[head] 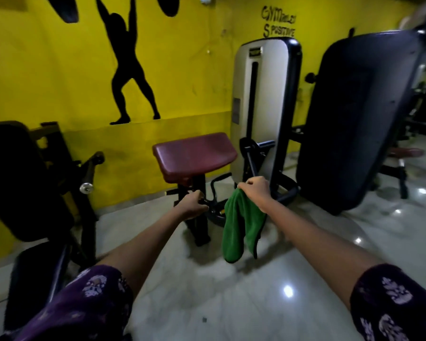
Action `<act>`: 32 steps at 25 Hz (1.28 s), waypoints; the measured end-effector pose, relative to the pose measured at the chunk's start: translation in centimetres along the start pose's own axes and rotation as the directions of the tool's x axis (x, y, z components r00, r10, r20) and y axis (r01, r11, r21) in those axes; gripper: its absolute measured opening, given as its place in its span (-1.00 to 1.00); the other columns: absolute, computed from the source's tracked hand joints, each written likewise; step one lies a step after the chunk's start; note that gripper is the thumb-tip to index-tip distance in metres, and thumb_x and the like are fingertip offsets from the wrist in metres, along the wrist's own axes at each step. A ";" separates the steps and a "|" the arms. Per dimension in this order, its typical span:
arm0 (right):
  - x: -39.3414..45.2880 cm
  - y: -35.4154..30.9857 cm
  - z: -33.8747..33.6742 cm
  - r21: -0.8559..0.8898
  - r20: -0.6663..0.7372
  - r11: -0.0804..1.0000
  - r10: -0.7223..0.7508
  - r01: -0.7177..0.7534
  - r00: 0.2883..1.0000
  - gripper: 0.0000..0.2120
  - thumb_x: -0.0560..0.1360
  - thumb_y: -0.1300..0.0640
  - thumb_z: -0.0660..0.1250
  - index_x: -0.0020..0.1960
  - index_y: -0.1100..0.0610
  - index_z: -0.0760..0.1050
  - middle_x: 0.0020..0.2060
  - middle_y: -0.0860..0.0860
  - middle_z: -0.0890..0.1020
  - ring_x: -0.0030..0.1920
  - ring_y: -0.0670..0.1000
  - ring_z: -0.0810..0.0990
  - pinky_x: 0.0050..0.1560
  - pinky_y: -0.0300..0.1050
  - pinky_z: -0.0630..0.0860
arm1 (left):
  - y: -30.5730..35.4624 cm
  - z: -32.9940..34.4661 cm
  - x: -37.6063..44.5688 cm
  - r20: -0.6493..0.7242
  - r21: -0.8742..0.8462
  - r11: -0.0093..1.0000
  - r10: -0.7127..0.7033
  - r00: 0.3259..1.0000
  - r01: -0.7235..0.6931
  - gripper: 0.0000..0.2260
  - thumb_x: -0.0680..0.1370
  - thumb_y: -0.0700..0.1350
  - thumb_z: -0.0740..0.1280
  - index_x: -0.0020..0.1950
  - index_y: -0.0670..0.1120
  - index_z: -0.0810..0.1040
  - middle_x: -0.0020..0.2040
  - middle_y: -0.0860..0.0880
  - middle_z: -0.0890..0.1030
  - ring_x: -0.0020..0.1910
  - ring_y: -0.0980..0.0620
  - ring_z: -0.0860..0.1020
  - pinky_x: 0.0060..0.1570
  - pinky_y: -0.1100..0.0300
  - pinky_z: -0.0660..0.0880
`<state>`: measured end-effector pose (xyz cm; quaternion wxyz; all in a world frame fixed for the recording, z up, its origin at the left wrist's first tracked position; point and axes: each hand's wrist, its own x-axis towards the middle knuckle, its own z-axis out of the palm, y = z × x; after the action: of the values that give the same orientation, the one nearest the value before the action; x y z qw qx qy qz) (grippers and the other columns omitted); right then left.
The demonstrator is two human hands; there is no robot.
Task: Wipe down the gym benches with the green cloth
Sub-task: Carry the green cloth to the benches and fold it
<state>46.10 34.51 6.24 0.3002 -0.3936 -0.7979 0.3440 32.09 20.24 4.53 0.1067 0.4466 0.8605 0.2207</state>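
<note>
My right hand (255, 189) has a pinching grip on the top edge of the cloth (240, 226), fingers curled round the bunched fabric, and the rest hangs loose in the air below my wrist, touching nothing. My left hand (192, 204) is stretched out low beside it, fingers loosely curled, in front of the dark post under the maroon pad (194, 156); I cannot tell whether it touches the post or only hovers before it, and it has hold of nothing I can make out.

The cloth is well apart from every pad here. The maroon pad sits ahead of me against the yellow wall (59, 77), the big black pad (354, 114) stands tilted to my right, and another dark bench (17, 183) is at my left. None shows a wet streak or wipe mark that I can see, though the light is dim. I judge the wiping here is not yet begun: the maroon pad looks the nearest to start on, with the two dark ones left after it
</note>
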 end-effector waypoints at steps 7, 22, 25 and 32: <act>-9.1 6.4 -8.3 0.039 -0.132 0.979 0.203 -0.200 0.970 -0.59 0.42 0.16 0.41 -0.48 0.13 0.27 -0.54 0.01 0.27 -0.49 -0.03 0.30 -0.46 -0.22 0.24 | 6.2 6.8 -4.2 0.166 -0.030 0.990 0.139 0.976 -0.135 -0.59 0.53 -0.13 0.35 0.32 -0.24 0.37 0.32 -0.19 0.45 0.29 -0.11 0.43 0.16 0.17 0.36; -14.2 24.4 -35.0 0.057 -0.486 0.902 0.400 -0.428 0.777 -0.62 0.38 0.16 0.40 -0.50 0.14 0.28 -0.54 0.00 0.29 -0.49 -0.06 0.28 -0.41 -0.18 0.22 | 38.4 23.6 -2.5 0.378 -0.124 0.845 0.525 0.763 -0.520 -0.56 0.55 -0.11 0.34 0.36 -0.24 0.34 0.33 -0.21 0.43 0.29 -0.14 0.41 0.14 0.17 0.34; -14.1 28.4 -41.3 0.036 -0.526 0.892 0.400 -0.451 0.750 -0.72 0.36 0.14 0.39 -0.44 0.17 0.36 -0.49 0.06 0.32 -0.44 -0.02 0.34 -0.39 -0.19 0.24 | 45.6 26.7 -2.0 0.342 -0.135 0.812 0.576 0.743 -0.567 -0.58 0.54 -0.07 0.34 0.35 -0.19 0.37 0.33 -0.16 0.45 0.29 -0.12 0.42 0.15 0.16 0.36; -16.1 38.4 -55.2 0.067 -0.639 0.842 0.448 -0.535 0.625 -0.60 0.38 0.17 0.37 -0.51 0.14 0.23 -0.56 0.01 0.24 -0.52 -0.05 0.23 -0.51 -0.22 0.15 | 61.6 36.0 -3.2 0.413 -0.211 0.721 0.678 0.608 -0.660 -0.56 0.55 -0.09 0.34 0.36 -0.22 0.35 0.35 -0.17 0.42 0.28 -0.11 0.44 0.15 0.16 0.37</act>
<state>111.95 55.73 4.93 0.4183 -0.7069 -0.5312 0.2077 92.05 58.92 2.02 0.2264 0.7720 0.5753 0.1475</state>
